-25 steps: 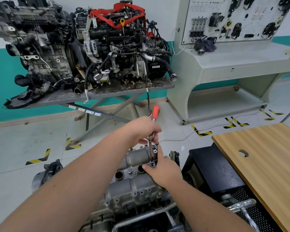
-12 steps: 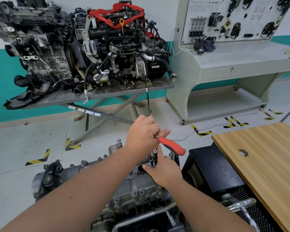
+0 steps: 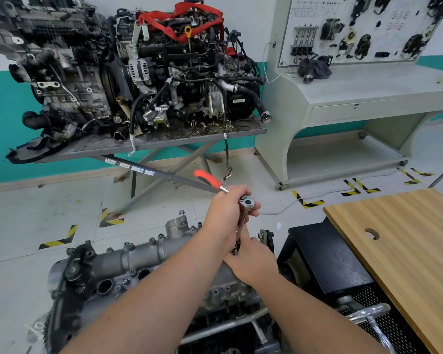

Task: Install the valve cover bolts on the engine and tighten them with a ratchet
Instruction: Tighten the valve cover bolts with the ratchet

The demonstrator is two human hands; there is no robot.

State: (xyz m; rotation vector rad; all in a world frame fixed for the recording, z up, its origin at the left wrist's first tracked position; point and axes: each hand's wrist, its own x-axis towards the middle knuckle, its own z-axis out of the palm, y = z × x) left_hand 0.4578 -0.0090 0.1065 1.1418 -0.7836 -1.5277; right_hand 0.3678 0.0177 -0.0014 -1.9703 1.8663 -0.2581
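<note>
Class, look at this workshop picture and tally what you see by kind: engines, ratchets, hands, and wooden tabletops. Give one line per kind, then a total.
Engines: 3, two on the grey stand and the one being worked on
Ratchets: 1, red-handled
Hands: 2, left hand, right hand
Wooden tabletops: 1
Total: 7
</note>
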